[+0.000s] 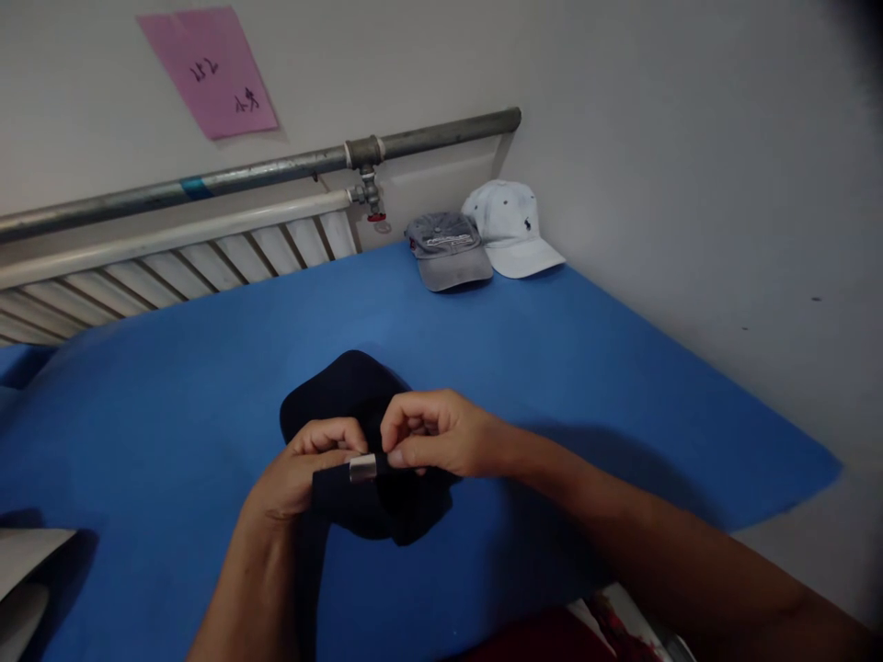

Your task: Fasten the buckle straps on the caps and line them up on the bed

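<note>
A dark navy baseball cap [345,382] is held over the blue tabletop, its brim pointing away from me and its back strap towards me. A shiny metal buckle [362,468] sits on that strap. My left hand [303,464] is closed on the cap's back edge just left of the buckle, thumb and forefinger touching the metal. Just right of the buckle, my right hand [441,432] pinches the dark strap [384,464] between thumb and forefinger. The inside of the cap is too dark to make out.
A grey cap [448,248] and a white cap [514,225] lie side by side at the table's [207,395] far corner. Behind the table are a white radiator [248,253] and a metal pipe [290,168]. A whitish object [31,556] lies at the left edge.
</note>
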Demonstrator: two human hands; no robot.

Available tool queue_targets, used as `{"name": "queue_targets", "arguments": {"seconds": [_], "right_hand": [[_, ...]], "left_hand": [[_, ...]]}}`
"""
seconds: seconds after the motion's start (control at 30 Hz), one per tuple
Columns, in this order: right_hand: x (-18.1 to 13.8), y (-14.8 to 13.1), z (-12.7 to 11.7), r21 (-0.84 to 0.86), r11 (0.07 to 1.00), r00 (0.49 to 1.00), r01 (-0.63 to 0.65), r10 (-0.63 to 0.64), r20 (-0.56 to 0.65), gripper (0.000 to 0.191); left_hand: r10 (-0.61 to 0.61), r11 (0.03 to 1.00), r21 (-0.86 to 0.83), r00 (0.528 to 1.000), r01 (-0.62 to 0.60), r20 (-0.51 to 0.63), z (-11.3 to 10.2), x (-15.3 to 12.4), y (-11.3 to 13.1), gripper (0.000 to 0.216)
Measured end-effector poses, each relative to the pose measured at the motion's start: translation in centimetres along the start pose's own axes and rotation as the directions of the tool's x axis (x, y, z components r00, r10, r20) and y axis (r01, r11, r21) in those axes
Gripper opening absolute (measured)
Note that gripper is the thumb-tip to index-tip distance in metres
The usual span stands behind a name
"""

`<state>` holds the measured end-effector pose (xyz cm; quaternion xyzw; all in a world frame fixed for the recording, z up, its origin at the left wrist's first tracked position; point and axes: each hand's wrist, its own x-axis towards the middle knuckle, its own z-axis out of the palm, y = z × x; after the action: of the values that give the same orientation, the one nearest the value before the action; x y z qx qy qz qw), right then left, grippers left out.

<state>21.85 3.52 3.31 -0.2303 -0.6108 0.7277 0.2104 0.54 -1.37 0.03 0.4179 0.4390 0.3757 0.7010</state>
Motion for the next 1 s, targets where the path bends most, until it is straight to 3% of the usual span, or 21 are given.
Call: {"name": "queue_targets", "arguments": {"seconds": [0.13,0.23,0.43,0.53,0.6,0.7,0.83,1.0], "right_hand": [[-0.2,-0.1,0.2,-0.180,0.972,0.984,0.154,-0.168,-0.066,0.016],[-0.4,0.2,0.7,-0.431,0.853,0.932,0.293,-0.355,-0.068,0.026],[-0.5,0.8,1.2,-0.653,0.681,0.896,0.332,-0.443,-0.007,0.017],[-0.4,1.0,1.3,-0.712,0.585,0.849,0.387,-0.528,0.027,0.012],[-0.4,1.1,1.4,-0.745,0.527,0.817,0.409,-0.575,0.043,0.009],[-0.5,1.1,1.5,-0.797,0.460,0.808,0.391,-0.587,0.057,0.009],[-0.7,0.8,1.4,-0.821,0.424,0.828,0.382,-0.552,0.100,0.006],[-1.0,0.3,1.1,-0.776,0.457,0.830,0.435,-0.538,0.148,0.007]], "left_hand": [[-0.001,1.000,0.026,0.999,0.002,-0.053,0.0,0.2,0.1,0.024],[0.002,1.000,0.030,0.997,0.001,-0.071,0.1,0.4,-0.2,0.021],[0.031,0.999,-0.017,0.999,-0.031,0.010,0.4,0.4,-0.1,0.025],[0.130,0.991,0.005,0.991,-0.130,0.035,0.1,0.1,0.5,0.015],[0.223,0.974,0.019,0.973,-0.224,0.057,-0.3,-0.2,0.9,0.021],[0.253,0.953,0.132,0.957,-0.271,0.141,-0.9,-0.7,1.4,0.032],[0.158,0.924,0.317,0.969,-0.214,0.192,-0.7,-1.2,1.7,0.021],[0.144,0.942,0.263,0.959,-0.209,0.246,-0.5,-1.7,1.9,0.021]]}}
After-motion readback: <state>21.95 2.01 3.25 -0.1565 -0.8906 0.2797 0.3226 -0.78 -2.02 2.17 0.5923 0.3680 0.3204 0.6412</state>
